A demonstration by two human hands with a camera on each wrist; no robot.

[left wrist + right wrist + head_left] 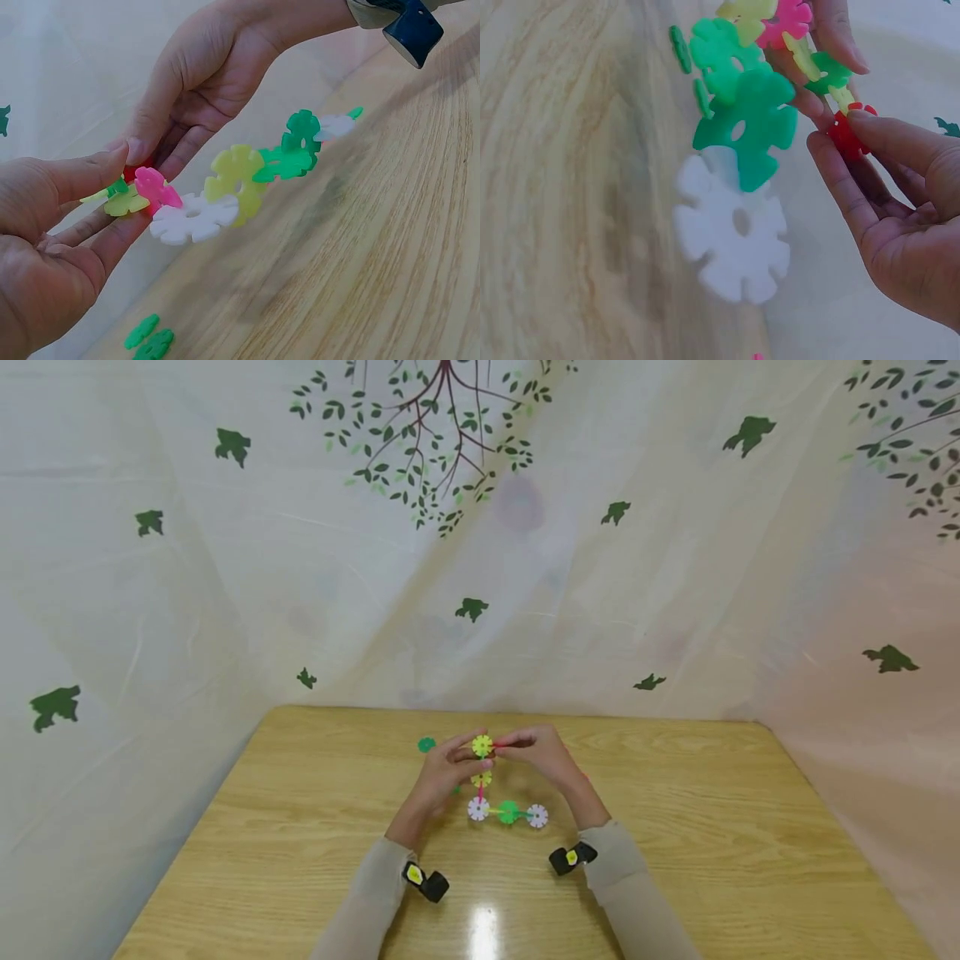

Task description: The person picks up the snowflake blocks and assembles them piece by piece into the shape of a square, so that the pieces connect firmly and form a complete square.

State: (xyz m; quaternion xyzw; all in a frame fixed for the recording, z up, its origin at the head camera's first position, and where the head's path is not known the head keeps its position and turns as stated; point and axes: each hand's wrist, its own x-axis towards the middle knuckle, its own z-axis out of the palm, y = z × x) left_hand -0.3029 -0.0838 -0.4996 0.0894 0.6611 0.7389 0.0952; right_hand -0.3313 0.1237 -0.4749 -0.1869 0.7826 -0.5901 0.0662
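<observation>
A chain of slotted plastic flower discs hangs between both hands above the table. Its upper end has a yellow disc (482,745); lower down come a pink disc (156,187) and a white disc (478,808). From there the chain bends right through a green disc (508,812) to another white disc (735,229). My left hand (444,772) holds the upper part between thumb and fingers, around a small green disc (827,73). My right hand (547,756) pinches a red disc (846,139) against the edge of the top yellow disc; whether its slot is engaged I cannot tell.
Loose green discs (154,345) lie on the wooden table (712,827), one green disc (426,744) left of the left hand. A pink bit (757,357) shows at the right wrist view's bottom edge. Behind the table hangs a pale curtain (337,568) with leaf prints.
</observation>
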